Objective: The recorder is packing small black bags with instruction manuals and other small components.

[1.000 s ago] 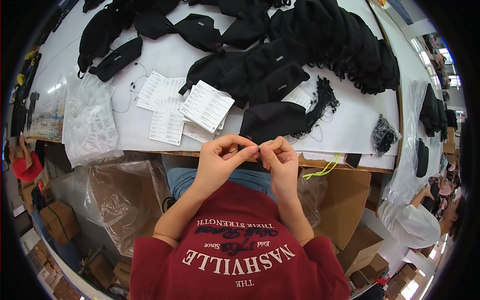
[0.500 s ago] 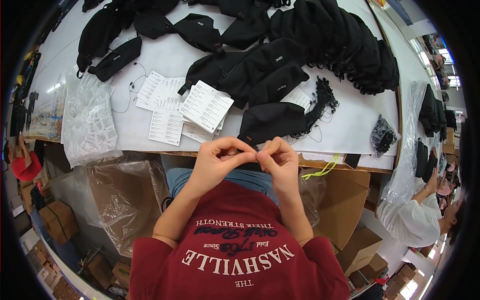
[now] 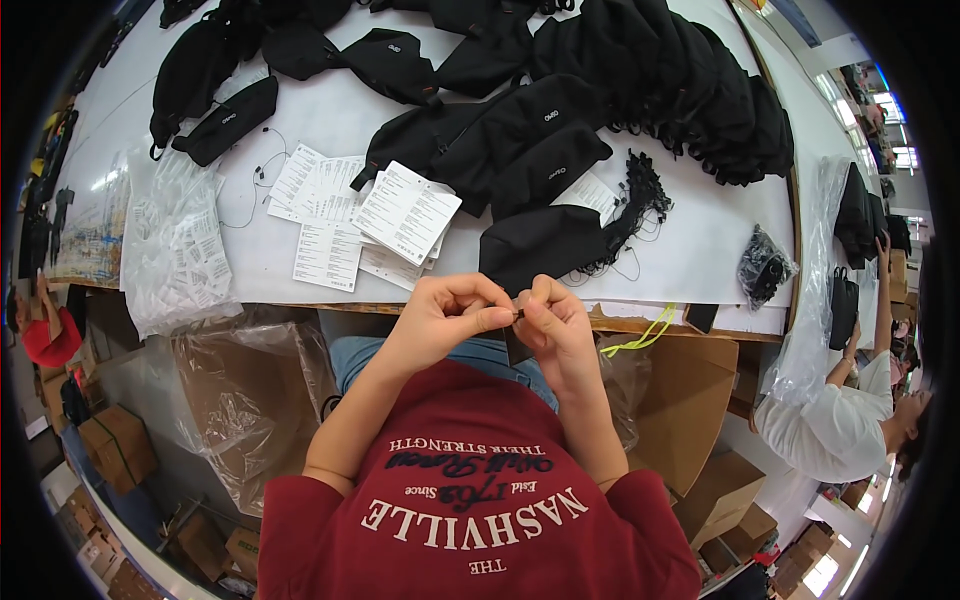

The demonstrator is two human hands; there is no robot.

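My left hand and my right hand meet at the table's near edge, thumbs and forefingers pinched. Between the fingertips is a small black piece, mostly hidden, so its kind does not show. Below it a dark flat card hangs by my right fingers. Just beyond my hands lies a black pouch. Against its right side rests a bundle of black tag strings. White printed tags are stacked to the left of the pouch.
Black bags are heaped across the table's far side. A clear plastic bag of labels sits at left, a small bagged black item at right. A yellow strap hangs off the edge. At right a person in white handles black bags.
Both hands stay pinched together at nearly the same spot. The dark card now shows beneath the fingers, and the small black piece is plainer. The person at right has raised an arm.
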